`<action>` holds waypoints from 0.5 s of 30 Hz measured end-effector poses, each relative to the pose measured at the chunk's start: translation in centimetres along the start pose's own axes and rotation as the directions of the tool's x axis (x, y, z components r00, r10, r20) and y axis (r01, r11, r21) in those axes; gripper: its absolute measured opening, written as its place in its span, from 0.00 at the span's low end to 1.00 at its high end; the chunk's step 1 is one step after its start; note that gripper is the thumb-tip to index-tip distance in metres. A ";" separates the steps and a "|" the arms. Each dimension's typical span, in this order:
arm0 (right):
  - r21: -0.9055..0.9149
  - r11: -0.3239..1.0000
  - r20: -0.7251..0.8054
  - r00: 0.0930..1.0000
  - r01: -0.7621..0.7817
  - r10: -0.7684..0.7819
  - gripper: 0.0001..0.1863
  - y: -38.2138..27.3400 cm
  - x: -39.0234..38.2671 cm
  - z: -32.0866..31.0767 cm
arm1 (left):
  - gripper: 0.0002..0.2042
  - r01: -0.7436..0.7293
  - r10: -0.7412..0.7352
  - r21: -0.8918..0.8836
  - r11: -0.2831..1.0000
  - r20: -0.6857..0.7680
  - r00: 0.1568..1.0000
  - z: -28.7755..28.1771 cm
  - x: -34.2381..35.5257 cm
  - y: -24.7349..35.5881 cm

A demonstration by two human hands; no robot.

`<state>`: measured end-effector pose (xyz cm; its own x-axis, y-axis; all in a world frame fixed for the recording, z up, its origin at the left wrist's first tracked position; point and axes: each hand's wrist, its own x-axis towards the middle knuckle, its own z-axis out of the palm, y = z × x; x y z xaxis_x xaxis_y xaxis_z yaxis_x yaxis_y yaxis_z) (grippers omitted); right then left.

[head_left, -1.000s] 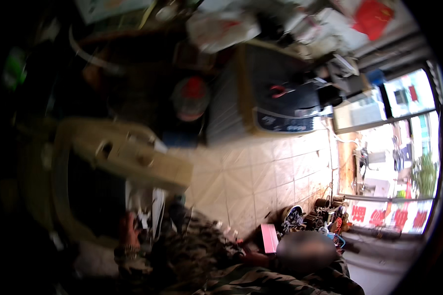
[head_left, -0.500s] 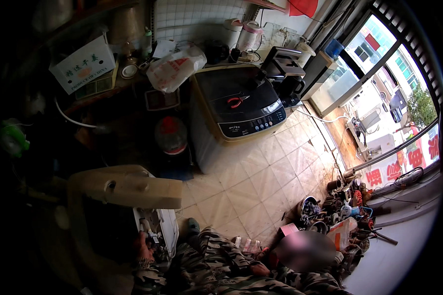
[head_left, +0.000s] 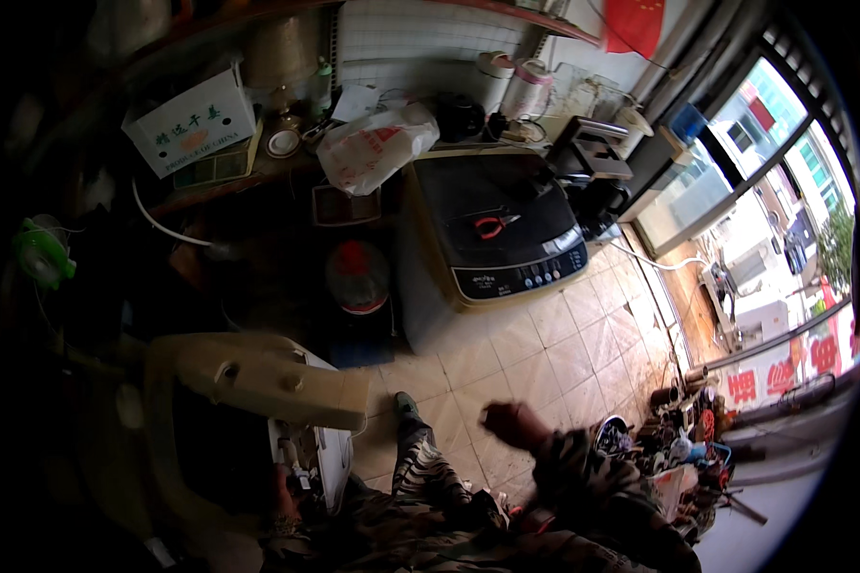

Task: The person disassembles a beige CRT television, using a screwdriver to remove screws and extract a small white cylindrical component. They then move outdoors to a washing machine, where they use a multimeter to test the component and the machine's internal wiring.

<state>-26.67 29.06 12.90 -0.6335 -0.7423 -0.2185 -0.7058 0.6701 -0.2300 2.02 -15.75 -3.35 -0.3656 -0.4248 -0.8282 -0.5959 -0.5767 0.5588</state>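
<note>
At lower left stands a beige appliance housing point(head_left: 258, 377) with a dark opening. It resembles the body of a washing machine. My left hand point(head_left: 285, 495) is at its inner side, next to pale fittings point(head_left: 301, 463) and a white panel point(head_left: 333, 468). Shadow hides the fingers, so any grip is unclear. My right hand point(head_left: 516, 425) hovers over the tiled floor in front of me, blurred, with the fingers hard to make out. Farther off, red-handled pliers point(head_left: 490, 226) lie on the dark lid of a second washing machine point(head_left: 468, 191).
A workbench at the back holds a white carton point(head_left: 191, 129), a plastic bag point(head_left: 377, 148) and thermoses point(head_left: 526, 88). Under it sits a clear jug with a red top point(head_left: 357, 277). Scrap parts point(head_left: 683, 430) pile up at right, near the glass door. My foot point(head_left: 405, 405) rests on the tiles.
My right hand has risen from my lap and reached forward over the floor. The view has shifted, so the scene sits farther right and lower. My left hand stays at the beige housing.
</note>
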 end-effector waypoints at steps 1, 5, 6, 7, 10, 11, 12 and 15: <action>0.000 1.000 -0.063 0.998 -0.005 0.005 0.14 4.8 4.1 -0.2 | 0.39 0.115 -0.110 0.032 0.993 -0.127 0.986 0.3 -1.6 1.1; 0.245 0.917 -0.221 0.903 -0.315 0.369 0.19 22.0 18.5 -3.1 | 0.30 -0.129 0.110 -0.061 0.990 -0.246 0.963 3.0 -5.2 2.4; 0.402 0.826 -0.190 0.847 -0.394 0.496 0.21 25.1 21.4 -3.1 | 0.26 -0.207 0.221 0.077 0.975 -0.282 0.934 1.8 -4.8 1.5; 0.542 0.718 -0.164 0.784 -0.436 0.599 0.22 27.9 24.1 -4.4 | 0.23 -0.310 0.374 0.248 0.918 -0.282 0.883 1.0 -3.1 0.2; 0.755 0.428 0.052 0.695 -0.498 0.717 0.26 32.6 28.4 -4.2 | 0.18 -0.530 0.903 0.819 0.221 0.033 0.428 -0.1 -2.4 -2.7; 0.767 0.387 0.085 0.680 -0.511 0.728 0.27 33.5 29.2 -4.3 | 0.19 -0.523 0.808 0.721 0.455 -0.087 0.583 0.5 -2.4 -2.2; 0.716 0.431 0.107 0.696 -0.550 0.710 0.27 32.9 31.5 -3.7 | 0.20 -0.454 0.658 0.574 0.681 -0.208 0.723 0.9 -4.3 -2.7; 0.770 0.322 0.131 0.630 -0.551 0.766 0.24 39.8 32.6 -2.9 | 0.23 -0.348 0.428 0.270 0.898 -0.348 0.834 8.0 -7.9 3.9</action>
<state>-76.31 31.55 -0.61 -0.8980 0.0468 -0.4375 0.3659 0.6316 -0.6835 -3.13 -9.11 5.01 -0.3113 -0.8440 -0.4367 -0.6006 -0.1813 0.7787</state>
